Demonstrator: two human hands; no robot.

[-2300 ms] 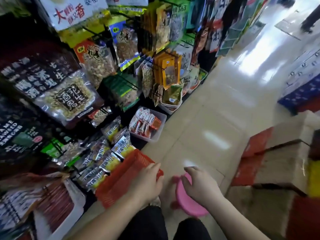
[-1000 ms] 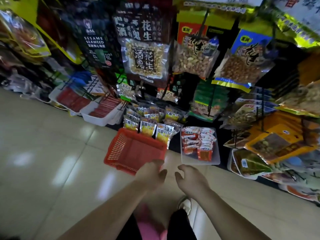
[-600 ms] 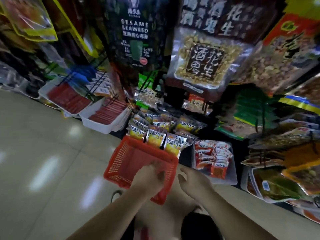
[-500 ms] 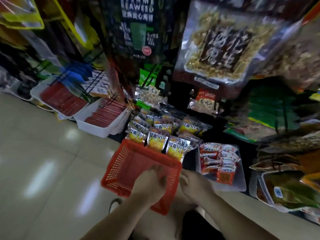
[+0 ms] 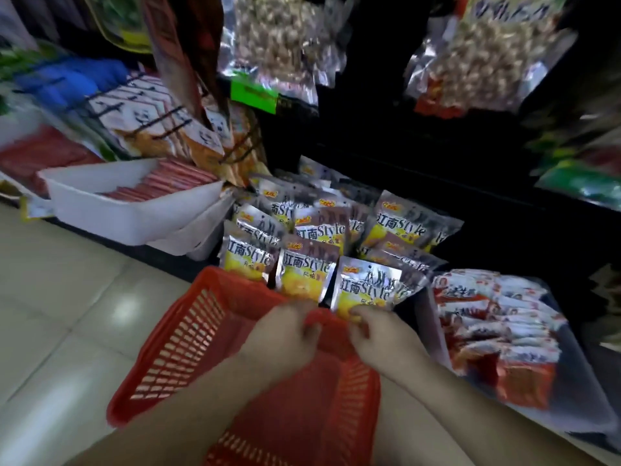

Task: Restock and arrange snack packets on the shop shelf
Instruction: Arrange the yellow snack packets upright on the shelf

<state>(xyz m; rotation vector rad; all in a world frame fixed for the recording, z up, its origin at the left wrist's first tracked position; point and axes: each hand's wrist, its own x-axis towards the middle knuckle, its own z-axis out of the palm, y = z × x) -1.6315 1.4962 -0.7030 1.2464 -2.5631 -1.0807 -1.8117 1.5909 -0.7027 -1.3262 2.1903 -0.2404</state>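
A red plastic basket point(image 5: 188, 344) sits on the floor in front of the low shelf. Behind its far rim stand several silver-and-yellow snack packets point(image 5: 305, 267) in rows. My left hand point(image 5: 282, 336) curls its fingers over the basket's far rim. My right hand point(image 5: 379, 332) is just right of it, fingers curled at the lower edge of the front snack packet point(image 5: 368, 285), thumb on its yellow corner. The basket's inside is mostly hidden by my arms.
A clear tray of red-and-white packets point(image 5: 497, 331) lies to the right. White tubs with red sachets point(image 5: 127, 210) stand to the left. Large nut bags point(image 5: 282, 45) hang overhead on hooks. Pale tiled floor point(image 5: 50, 314) spreads to the left.
My view has dropped closer to the low shelf. Both hands moved forward to the basket's far rim, and the right hand reached the front packet.
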